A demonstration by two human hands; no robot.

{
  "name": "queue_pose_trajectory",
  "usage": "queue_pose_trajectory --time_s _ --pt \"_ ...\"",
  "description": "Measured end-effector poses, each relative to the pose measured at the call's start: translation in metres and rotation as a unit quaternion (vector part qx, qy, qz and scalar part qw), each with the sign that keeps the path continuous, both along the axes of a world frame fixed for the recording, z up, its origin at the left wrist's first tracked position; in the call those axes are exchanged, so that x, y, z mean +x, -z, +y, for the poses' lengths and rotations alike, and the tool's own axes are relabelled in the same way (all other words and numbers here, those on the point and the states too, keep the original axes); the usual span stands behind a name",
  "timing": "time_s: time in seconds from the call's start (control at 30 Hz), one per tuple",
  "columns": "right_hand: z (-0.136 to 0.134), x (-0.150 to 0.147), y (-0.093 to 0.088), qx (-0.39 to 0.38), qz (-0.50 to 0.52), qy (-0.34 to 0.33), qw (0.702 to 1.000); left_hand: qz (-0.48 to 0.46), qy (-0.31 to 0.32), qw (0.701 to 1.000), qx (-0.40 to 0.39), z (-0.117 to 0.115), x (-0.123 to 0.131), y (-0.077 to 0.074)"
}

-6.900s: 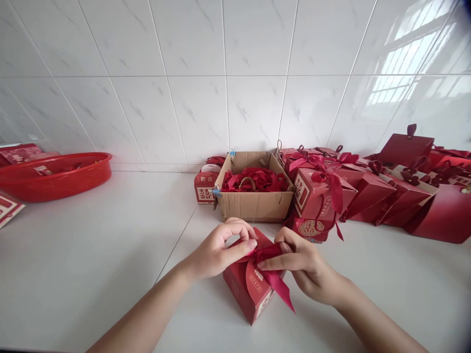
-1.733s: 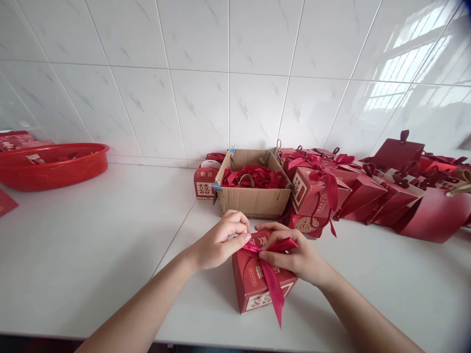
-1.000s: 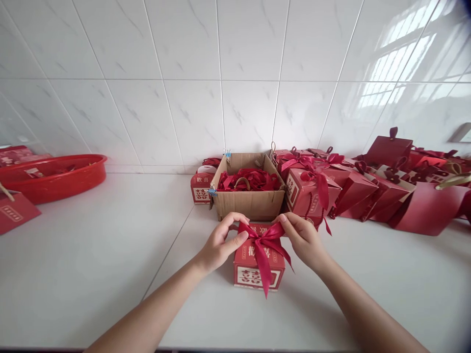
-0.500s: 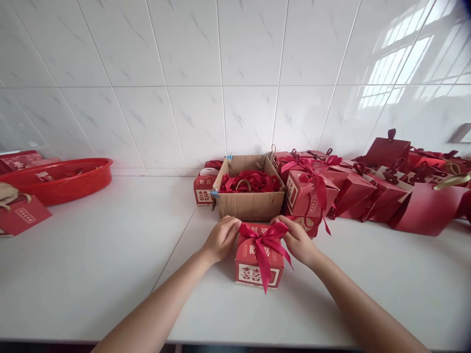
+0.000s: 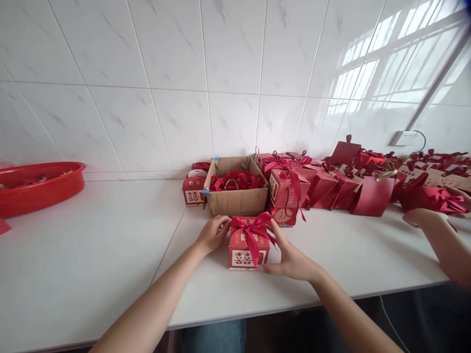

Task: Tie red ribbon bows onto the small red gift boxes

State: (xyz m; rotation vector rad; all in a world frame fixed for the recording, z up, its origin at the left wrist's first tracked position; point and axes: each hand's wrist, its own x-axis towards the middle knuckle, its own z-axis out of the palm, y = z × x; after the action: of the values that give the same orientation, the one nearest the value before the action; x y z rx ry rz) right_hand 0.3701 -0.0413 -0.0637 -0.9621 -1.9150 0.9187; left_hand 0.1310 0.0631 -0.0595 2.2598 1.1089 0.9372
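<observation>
A small red gift box point(image 5: 247, 245) stands on the white counter point(image 5: 110, 255) in front of me, with a red ribbon bow point(image 5: 253, 226) tied on its top. My left hand point(image 5: 212, 234) rests against the box's left side, fingers curled onto it. My right hand point(image 5: 290, 256) cups the right side, thumb under the front corner. Both hands hold the box between them.
An open cardboard box point(image 5: 235, 196) of red ribbons stands just behind, by the tiled wall. Many red gift boxes point(image 5: 331, 184) are piled to the right. A red basin point(image 5: 35, 186) sits far left. Another person's hand point(image 5: 423, 216) reaches in at the right edge.
The bow has been tied and its loops released; both hands dropped to the box's sides. My view swung right, showing another person's hand.
</observation>
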Motion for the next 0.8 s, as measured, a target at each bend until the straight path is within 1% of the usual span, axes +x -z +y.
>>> queue_pose_trajectory --time_s 0.1,0.2,0.3,0.4,0.47,0.5,0.57,0.6,0.63,0.67,0.73,0.77,0.8 --pt "0.002 -0.011 0.003 0.01 0.034 0.037 0.999 0.012 0.004 1.0 -0.006 -0.001 -0.002 -0.001" --pt "-0.01 -0.003 0.002 0.023 0.036 0.057 0.997 0.021 -0.007 1.0 -0.009 0.0 -0.003 0.0" --pt "-0.032 0.028 0.01 0.025 0.034 0.095 0.995 0.024 -0.019 0.999 -0.013 0.002 -0.004 0.004" --pt "-0.051 0.075 0.029 0.027 0.024 0.191 0.981 0.027 -0.024 0.999 -0.024 0.004 -0.003 0.009" --pt "-0.054 0.107 0.042 0.069 -0.01 0.289 0.955 0.028 -0.026 0.999 -0.032 0.005 -0.002 0.012" --pt "-0.053 0.121 0.047 0.099 -0.017 0.355 0.929 0.029 -0.028 0.999 -0.035 0.005 -0.002 0.012" --pt "-0.046 0.141 0.055 0.111 -0.036 0.485 0.867 0.028 -0.032 0.998 -0.039 0.006 -0.001 0.012" --pt "-0.041 0.147 0.057 0.107 -0.05 0.522 0.845 0.028 -0.034 0.998 -0.041 0.006 -0.001 0.012" --pt "-0.036 0.15 0.058 0.096 -0.07 0.532 0.838 0.028 -0.037 0.998 -0.041 0.006 -0.002 0.011" --pt "-0.032 0.151 0.06 0.081 -0.097 0.522 0.844 0.029 -0.04 0.998 -0.041 0.006 -0.002 0.011" --pt "-0.026 0.149 0.061 0.044 -0.18 0.463 0.867 0.031 -0.045 0.998 -0.039 0.006 -0.003 0.011" --pt "-0.025 0.147 0.062 0.026 -0.228 0.436 0.87 0.033 -0.048 0.998 -0.038 0.007 -0.003 0.011" --pt "-0.026 0.145 0.062 0.01 -0.274 0.417 0.867 0.036 -0.05 0.997 -0.037 0.008 -0.004 0.012"
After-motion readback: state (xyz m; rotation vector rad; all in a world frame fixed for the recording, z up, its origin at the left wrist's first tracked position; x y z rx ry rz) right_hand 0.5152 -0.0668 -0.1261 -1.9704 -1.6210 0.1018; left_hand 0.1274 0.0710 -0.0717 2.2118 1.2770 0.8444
